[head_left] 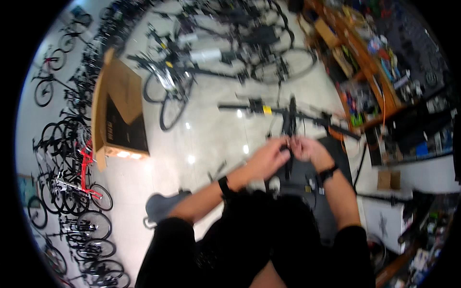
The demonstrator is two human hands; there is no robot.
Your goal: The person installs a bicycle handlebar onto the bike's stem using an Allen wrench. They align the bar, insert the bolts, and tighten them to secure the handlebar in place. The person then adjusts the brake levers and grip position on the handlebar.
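Observation:
My left hand (270,157) and my right hand (307,150) meet in front of me, fingertips close together beside the upright middle part of a bicycle. Both look closed in a pinch; whatever small thing lies between the fingers is blurred and too small to name. Just beyond them runs the bicycle's black handlebar (307,116), with a yellow tag (267,110) left of its middle. Below my hands, a dark grey surface (331,158) carries several small tools (312,186).
An open cardboard box (126,91) stands on the left, and a grey-blue rounded object (163,207) sits near my left forearm. More bicycles (206,72) stand ahead; others line the left wall. Cluttered wooden shelves (360,53) run along the right, with a white box (384,225) lower down.

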